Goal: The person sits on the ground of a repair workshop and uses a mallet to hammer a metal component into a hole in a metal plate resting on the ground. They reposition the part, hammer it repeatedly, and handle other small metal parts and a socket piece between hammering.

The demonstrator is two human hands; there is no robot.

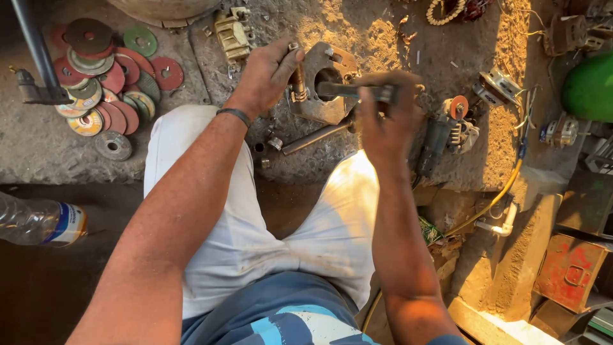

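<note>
My left hand (268,73) grips a brass-coloured threaded fitting (297,83) on a rusty metal housing (332,89) with a round bore, which rests on the concrete just beyond my knees. My right hand (386,118) is closed around a dark rod-like tool (348,90) whose tip reaches into the bore. A dark metal rod (313,138) lies on the ground below the housing. A dark band sits on my left wrist.
A pile of worn grinding discs (108,83) lies at the left beside a black metal post (35,51). An angle grinder (444,131) with a yellow cable (504,191), a plastic bottle (38,222), a red metal box (571,271) and a green object (590,86) surround me.
</note>
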